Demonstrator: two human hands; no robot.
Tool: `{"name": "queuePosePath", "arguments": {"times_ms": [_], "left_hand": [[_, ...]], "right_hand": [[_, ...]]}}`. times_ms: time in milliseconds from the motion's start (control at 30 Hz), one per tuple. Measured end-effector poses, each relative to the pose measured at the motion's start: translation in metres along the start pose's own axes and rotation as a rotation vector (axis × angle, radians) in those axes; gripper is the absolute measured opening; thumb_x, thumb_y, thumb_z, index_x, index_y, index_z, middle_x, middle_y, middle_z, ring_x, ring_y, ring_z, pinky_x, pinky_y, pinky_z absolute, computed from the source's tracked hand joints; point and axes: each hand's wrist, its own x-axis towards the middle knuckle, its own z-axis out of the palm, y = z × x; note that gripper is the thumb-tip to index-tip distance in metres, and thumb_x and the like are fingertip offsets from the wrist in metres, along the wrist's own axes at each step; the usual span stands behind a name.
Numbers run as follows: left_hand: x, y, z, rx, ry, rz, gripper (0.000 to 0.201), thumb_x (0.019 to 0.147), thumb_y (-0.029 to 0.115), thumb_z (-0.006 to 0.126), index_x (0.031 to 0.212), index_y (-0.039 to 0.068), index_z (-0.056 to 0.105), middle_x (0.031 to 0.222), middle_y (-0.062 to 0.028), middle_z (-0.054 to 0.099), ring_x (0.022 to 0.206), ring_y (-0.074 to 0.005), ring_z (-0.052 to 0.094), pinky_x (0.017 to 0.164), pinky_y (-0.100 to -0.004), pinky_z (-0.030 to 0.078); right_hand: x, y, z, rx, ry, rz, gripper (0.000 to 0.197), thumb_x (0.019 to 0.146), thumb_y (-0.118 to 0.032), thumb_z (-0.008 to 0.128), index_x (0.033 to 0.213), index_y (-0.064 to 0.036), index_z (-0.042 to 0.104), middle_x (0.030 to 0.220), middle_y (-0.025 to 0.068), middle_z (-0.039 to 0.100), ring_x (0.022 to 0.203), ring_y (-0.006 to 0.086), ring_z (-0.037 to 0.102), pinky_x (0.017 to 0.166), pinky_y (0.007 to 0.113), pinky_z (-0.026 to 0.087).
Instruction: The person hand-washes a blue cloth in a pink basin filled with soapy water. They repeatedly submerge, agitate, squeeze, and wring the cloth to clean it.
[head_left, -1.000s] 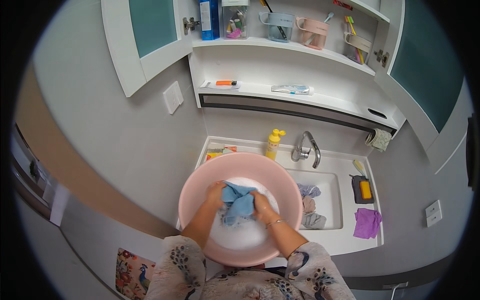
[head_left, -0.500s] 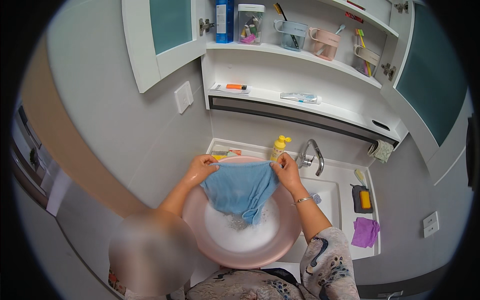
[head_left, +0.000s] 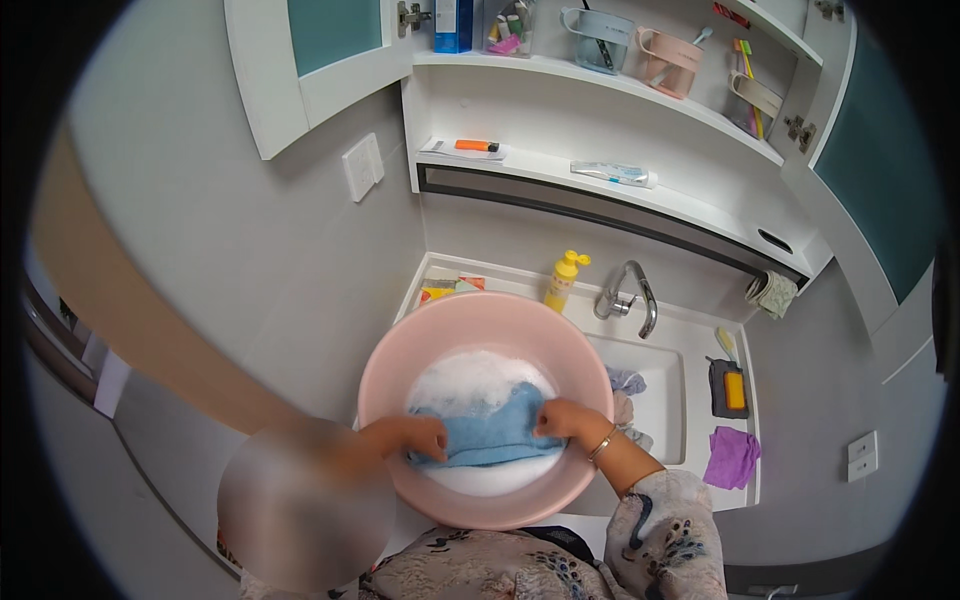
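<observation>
A blue cloth (head_left: 490, 430) lies spread low in a large pink basin (head_left: 385, 365), partly on white suds (head_left: 470, 380). My left hand (head_left: 427, 437) is closed at the cloth's left side. At its right side my right hand (head_left: 560, 420) is closed too, fingers pinching the fabric, with a bangle on the wrist. Both hands are inside the basin's rim. The cloth's underside and any water beneath the foam are hidden.
Behind the basin stand a yellow bottle (head_left: 566, 280) and a chrome faucet (head_left: 630, 298). To the right, the white sink (head_left: 660, 390) holds some wet fabrics (head_left: 626, 400). A purple cloth (head_left: 732, 457) and a yellow soap bar (head_left: 735, 391) lie on the counter. Open cabinet doors (head_left: 870, 200) flank the shelves.
Both hands have brought the blue cloth down and toward me, from held up over the basin's far side to the suds. The view has shifted slightly.
</observation>
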Motion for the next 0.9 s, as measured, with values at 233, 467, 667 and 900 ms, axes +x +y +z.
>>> {"name": "queuePosePath", "arguments": {"times_ms": [233,467,667,900], "left_hand": [[0.033,-0.023,-0.020,0.277,0.334,-0.490,0.036,0.070,0.030,0.065,0.093,0.002,0.065,0.093,-0.0190,0.063,0.086,-0.0323,0.061,0.078,-0.0428,0.046],[0.050,-0.029,-0.003,0.308,0.323,-0.528,0.032,0.076,0.023,0.058,0.099,0.003,0.063,0.104,-0.0175,0.061,0.096,-0.0302,0.059,0.083,-0.0407,0.045],[0.038,-0.006,-0.018,0.442,0.261,-0.536,0.029,0.080,0.012,0.046,0.104,0.003,0.061,0.108,-0.0153,0.060,0.099,-0.0306,0.058,0.083,-0.0425,0.044],[-0.016,0.025,-0.050,0.246,0.501,-0.447,0.024,0.080,0.017,0.048,0.096,0.003,0.058,0.097,-0.0182,0.061,0.090,-0.0350,0.059,0.079,-0.0444,0.046]], "right_hand": [[0.045,0.018,0.028,-0.223,0.234,0.374,0.023,0.079,-0.016,0.050,0.085,0.0001,0.065,0.090,0.0196,0.063,0.086,0.0327,0.062,0.075,0.042,0.048],[0.048,0.010,0.035,-0.178,0.148,0.484,0.024,0.078,-0.009,0.046,0.090,-0.0020,0.066,0.098,0.0200,0.062,0.092,0.0319,0.061,0.078,0.040,0.049],[0.046,0.021,0.027,-0.245,0.113,0.386,0.023,0.074,-0.011,0.051,0.087,-0.0010,0.066,0.093,0.0205,0.063,0.084,0.0338,0.062,0.075,0.042,0.049],[0.003,0.000,-0.030,0.545,0.141,0.388,0.019,0.074,-0.014,0.056,0.078,0.0024,0.064,0.070,0.0143,0.063,0.060,0.0210,0.061,0.057,0.031,0.049]]}}
